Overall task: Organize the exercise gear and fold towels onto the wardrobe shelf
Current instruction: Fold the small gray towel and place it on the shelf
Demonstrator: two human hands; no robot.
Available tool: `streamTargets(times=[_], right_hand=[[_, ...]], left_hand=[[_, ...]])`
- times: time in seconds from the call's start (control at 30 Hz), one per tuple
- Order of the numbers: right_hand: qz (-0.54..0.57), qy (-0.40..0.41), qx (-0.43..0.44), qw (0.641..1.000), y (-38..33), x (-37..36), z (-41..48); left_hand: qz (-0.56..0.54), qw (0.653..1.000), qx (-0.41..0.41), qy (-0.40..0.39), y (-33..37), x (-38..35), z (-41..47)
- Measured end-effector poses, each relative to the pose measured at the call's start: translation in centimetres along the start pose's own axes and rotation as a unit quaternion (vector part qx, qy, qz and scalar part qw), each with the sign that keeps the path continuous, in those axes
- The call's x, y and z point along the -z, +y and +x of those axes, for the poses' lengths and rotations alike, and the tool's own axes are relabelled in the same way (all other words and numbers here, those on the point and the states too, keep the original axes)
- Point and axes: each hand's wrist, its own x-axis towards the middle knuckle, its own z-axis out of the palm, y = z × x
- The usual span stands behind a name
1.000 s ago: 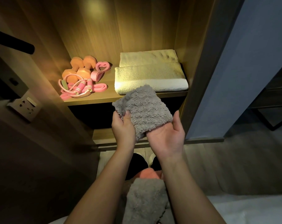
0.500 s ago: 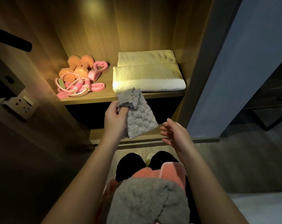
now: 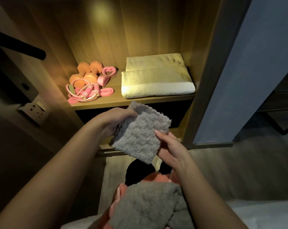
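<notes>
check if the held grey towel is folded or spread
Folded: the grey towel shows stacked layers at its left edge, held by the left hand and right hand.

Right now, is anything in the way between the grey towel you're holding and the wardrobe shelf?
Nothing visible blocks the way. The left hand and right hand hold the grey towel just below the shelf, with open air between. The folded white towel fills its right side, pink exercise gear the left.

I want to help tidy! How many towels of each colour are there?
White: 2, front white towel, back white towel
Grey: 2, held grey towel, lap grey towel
Pink: 1, pink towel
Total: 5
</notes>
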Motion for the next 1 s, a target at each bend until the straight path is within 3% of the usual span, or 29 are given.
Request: streamTargets(times=[0.1,0.17,0.27,0.33,0.47,0.57,0.6,0.67,0.73,0.8,0.9,1.0], right_hand=[[-0.002,0.023,0.03,0.999,-0.2,0.1,0.1],[0.008,0.03,0.041,0.999,-0.3,0.1,0.0],[0.04,0.022,0.05,0.998,-0.2,0.1,-0.1],[0.05,0.025,0.055,0.997,-0.4,0.1,-0.1],[0.064,0.042,0.089,0.993,-1.0,0.4,0.0],[-0.004,0.069,0.114,0.991,-1.4,0.6,-0.2],[-0.093,0.087,0.132,0.983,-1.7,0.8,-0.4],[-0.308,0.099,0.199,0.925,-2.9,1.3,-0.7],[-0.444,0.028,0.264,0.856,-4.7,1.3,-1.1],[-0.525,-0.063,0.267,0.806,-6.4,0.6,-1.2],[-0.582,-0.108,0.25,0.766,-7.7,-0.1,-1.1],[-0.57,-0.094,0.272,0.769,-8.2,0.2,-1.2]], left_hand=[[-0.035,0.995,-0.09,0.017,-1.5,-0.8,0.4],[0.035,0.978,-0.179,0.099,-1.7,-1.5,0.7],[0.155,0.927,-0.271,0.21,-1.7,-2.7,0.9],[0.17,0.919,-0.28,0.221,-1.6,-3.1,1.0],[0.145,0.969,-0.169,0.105,-1.7,-3.6,1.1],[0.217,0.947,-0.195,0.135,-2.2,-4.2,1.0],[0.243,0.934,-0.22,0.143,-2.2,-4.2,0.7],[0.338,0.894,-0.267,0.121,-2.0,-3.5,0.1],[0.457,0.833,-0.301,0.082,-1.5,-2.7,-0.3],[0.518,0.793,-0.317,0.052,-0.9,-2.3,-0.5],[0.51,0.794,-0.33,0.035,-0.3,-2.1,-0.6],[0.443,0.841,-0.311,0.001,-0.9,-0.9,-0.4]])
